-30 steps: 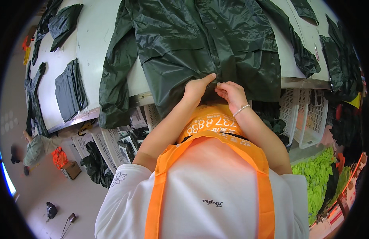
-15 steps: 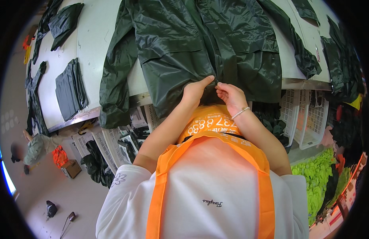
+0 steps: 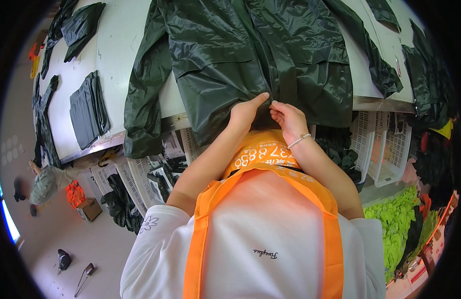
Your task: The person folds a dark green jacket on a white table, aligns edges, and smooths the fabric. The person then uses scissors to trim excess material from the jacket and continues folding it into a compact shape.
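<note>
A dark green rain jacket (image 3: 215, 70) lies spread on the white table with its hem hanging over the near edge. The zipper (image 3: 268, 79) runs down its open front. At the hem my left hand (image 3: 245, 112) is closed on the jacket's edge beside the zipper, thumb on top. Just to its right, my right hand (image 3: 288, 119) pinches the zipper's lower end between thumb and forefinger. The fingers hide the zipper's very end and slider. A beaded bracelet circles my right wrist.
Folded dark garments (image 3: 88, 112) lie on the white table (image 3: 116, 55) to the left, others at the right. White plastic baskets (image 3: 390, 149) stand below the table edge. A lime-green pile (image 3: 392, 224) lies at the lower right. Another person (image 3: 49, 184) is at the far left.
Almost nothing differs. Both hands stay at the zipper's lower end, with only a very slight shift of hands and jacket.
</note>
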A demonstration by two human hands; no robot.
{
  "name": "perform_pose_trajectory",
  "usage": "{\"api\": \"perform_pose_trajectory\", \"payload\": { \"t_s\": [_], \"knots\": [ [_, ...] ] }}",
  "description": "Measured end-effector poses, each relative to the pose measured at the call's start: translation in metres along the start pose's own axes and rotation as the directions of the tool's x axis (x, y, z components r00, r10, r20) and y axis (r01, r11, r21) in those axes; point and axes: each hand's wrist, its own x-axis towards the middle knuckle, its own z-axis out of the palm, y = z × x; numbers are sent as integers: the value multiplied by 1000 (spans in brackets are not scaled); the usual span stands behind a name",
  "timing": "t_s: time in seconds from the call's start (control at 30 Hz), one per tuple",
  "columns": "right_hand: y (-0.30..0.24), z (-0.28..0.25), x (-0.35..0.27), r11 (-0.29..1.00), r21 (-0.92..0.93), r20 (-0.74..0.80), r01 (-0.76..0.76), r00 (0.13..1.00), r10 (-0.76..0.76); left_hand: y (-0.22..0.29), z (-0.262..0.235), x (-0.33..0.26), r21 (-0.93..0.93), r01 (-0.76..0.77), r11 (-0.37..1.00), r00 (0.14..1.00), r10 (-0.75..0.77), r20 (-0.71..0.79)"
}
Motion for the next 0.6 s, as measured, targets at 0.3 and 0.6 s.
{"api": "perform_pose_trajectory", "payload": {
  "t_s": [0.3, 0.6],
  "knots": [
    [-3, -1, 0, 1000, 15, 14, 9, 1000, -10, 1, 1, -1, 48, 22, 999, 1000, -21, -23],
    [-14, 3, 0, 998, -6, 15, -58, 998, 58, -22, -11, 16, 713, -435, 549, 885, 407, 226]
  ]
}}
